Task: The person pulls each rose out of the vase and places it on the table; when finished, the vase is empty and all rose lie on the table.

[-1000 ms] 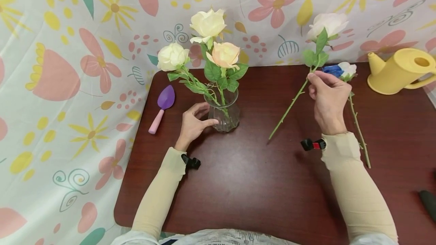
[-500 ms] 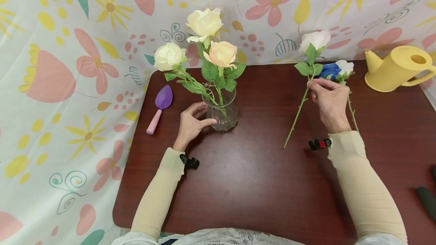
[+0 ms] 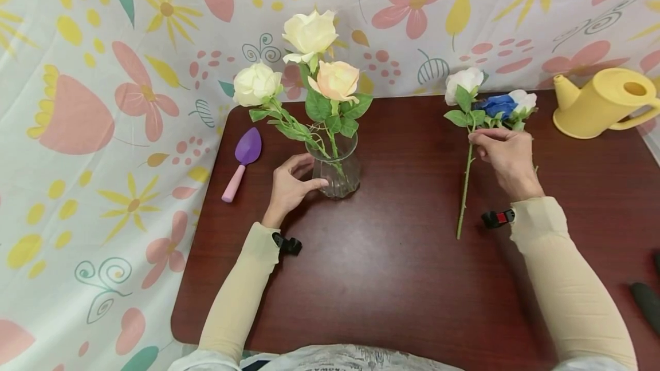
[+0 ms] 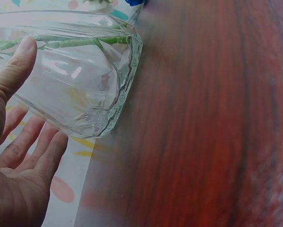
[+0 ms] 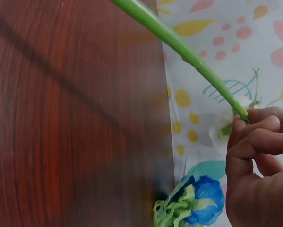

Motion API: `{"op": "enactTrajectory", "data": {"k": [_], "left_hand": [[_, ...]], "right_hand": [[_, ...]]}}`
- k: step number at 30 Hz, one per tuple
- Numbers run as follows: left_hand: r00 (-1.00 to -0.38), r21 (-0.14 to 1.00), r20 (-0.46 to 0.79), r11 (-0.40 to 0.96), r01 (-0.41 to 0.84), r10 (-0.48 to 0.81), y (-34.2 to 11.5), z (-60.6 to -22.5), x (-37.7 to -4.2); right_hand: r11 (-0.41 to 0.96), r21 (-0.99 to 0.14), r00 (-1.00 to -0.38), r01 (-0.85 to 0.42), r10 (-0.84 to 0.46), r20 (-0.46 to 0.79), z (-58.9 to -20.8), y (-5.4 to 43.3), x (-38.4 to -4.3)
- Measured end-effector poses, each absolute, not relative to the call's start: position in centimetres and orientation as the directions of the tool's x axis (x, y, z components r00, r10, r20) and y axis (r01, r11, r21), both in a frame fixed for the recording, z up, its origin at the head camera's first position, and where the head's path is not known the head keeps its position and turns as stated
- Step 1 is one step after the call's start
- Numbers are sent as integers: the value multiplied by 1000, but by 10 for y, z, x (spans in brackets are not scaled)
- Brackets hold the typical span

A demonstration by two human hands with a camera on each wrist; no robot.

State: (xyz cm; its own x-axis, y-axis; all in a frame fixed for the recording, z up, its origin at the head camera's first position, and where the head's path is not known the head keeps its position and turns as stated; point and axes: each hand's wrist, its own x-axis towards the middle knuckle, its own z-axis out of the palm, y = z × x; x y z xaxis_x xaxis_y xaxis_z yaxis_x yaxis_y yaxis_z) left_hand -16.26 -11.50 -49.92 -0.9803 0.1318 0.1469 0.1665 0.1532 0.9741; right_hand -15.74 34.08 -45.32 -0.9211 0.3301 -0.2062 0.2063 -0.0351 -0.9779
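Note:
A clear glass vase point(image 3: 340, 179) stands on the table, holding a pale yellow rose point(image 3: 310, 34), a cream rose point(image 3: 257, 85) and a peach rose point(image 3: 336, 80). My left hand point(image 3: 291, 189) holds the vase's left side, thumb in front and fingers behind; the left wrist view shows its thumb point(image 4: 19, 64) over the glass point(image 4: 80, 90). To the right, my right hand point(image 3: 507, 159) pinches a white rose point(image 3: 462, 86) by the stem point(image 5: 193, 56), just below its leaves. The flower points up and the stem end hangs toward me.
Beyond my right hand lie a blue rose point(image 3: 497, 106) and another white rose point(image 3: 523, 101). A yellow watering can point(image 3: 593, 109) stands at the back right. A purple trowel with a pink handle point(image 3: 242, 162) lies left. A dark object point(image 3: 645, 302) sits at the right edge.
My right hand has lowered the white rose and drawn slightly right and nearer; its stem has swung closer to upright in view. My left hand stays at the vase.

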Motion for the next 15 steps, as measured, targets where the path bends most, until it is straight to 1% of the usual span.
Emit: {"op": "enactTrajectory", "data": {"k": [7, 12, 15], "left_hand": [[-979, 972, 154, 158, 175, 135, -116, -499, -163], [-980, 972, 150, 160, 171, 134, -116, -499, -163], [-980, 971, 150, 167, 171, 132, -116, -499, -163]], "right_hand": [[140, -948, -932, 286, 270, -242, -457, 355, -158], [237, -919, -935, 315, 245, -257, -462, 362, -160], [271, -904, -933, 331, 236, -271, -464, 364, -161]]}}
